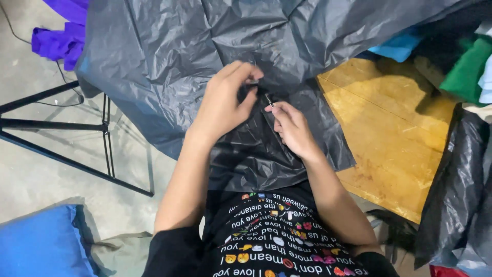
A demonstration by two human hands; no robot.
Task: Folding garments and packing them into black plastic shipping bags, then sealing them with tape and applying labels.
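A large crinkled black plastic sheet (pixel 169 56) lies draped over the wooden table and hangs off its near-left side. My left hand (pixel 223 102) pinches a fold of the sheet near its middle, with the fingertips pressed together. My right hand (pixel 292 128) is just to the right of it, holding a small thin metal item (pixel 268 99), perhaps a needle or pin, against the plastic. The two hands almost touch. My forearms come up from the bottom, over a black printed shirt.
Bare yellow-brown wooden tabletop (pixel 394 133) shows at the right. Green (pixel 469 69) and light blue (pixel 397 47) cloth lie at the far right. More black plastic (pixel 456 195) hangs at the right edge. A black metal stand (pixel 77 128), purple cloth (pixel 61 36) and a blue cushion (pixel 41 243) are at the left.
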